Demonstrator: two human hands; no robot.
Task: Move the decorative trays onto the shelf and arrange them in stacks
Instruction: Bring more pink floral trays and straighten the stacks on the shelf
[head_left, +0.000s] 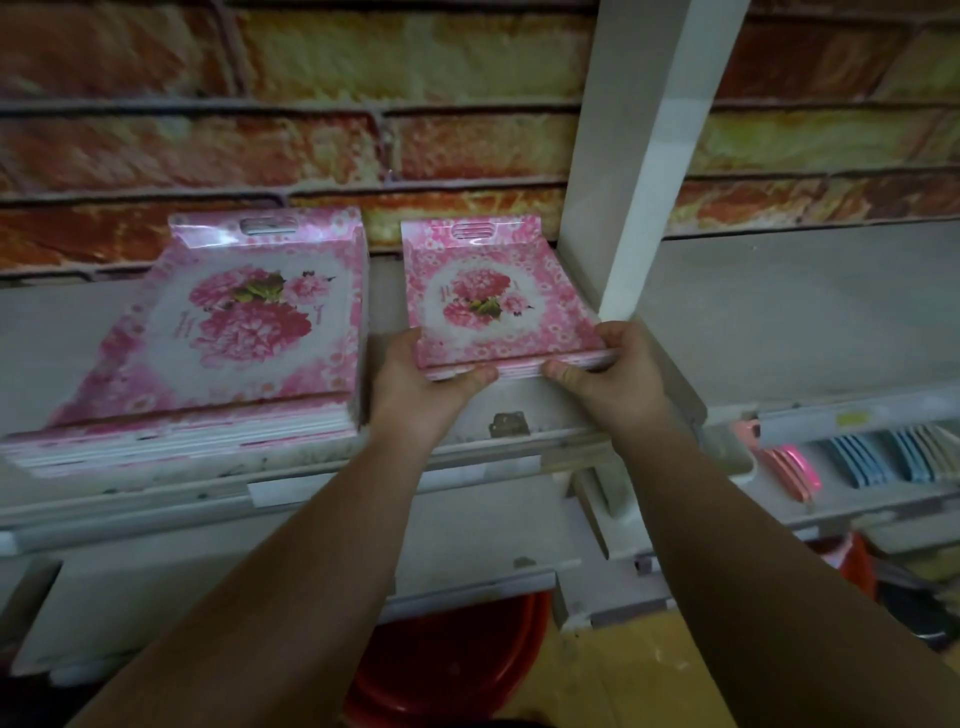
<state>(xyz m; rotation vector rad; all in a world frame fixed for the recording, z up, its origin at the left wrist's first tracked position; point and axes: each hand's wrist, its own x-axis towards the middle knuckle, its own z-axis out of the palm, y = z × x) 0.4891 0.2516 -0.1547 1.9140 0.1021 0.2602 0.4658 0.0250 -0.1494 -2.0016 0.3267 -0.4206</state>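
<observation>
A small stack of pink floral trays (493, 301) lies flat on the grey shelf (779, 322), close to the white upright post. My left hand (421, 379) grips its near left corner, thumb along the front edge. My right hand (613, 369) grips the near right corner the same way. To the left stands a larger, taller stack of pink floral trays (228, 332), flat on the same shelf with its handle slot toward the wall. A narrow gap separates the two stacks.
A white post (660, 156) rises right of the small stack, against a brick-pattern wall (311, 130). Lower right, a shelf holds upright pink and blue plates (857, 462). A red tub (452, 654) sits below, between my forearms.
</observation>
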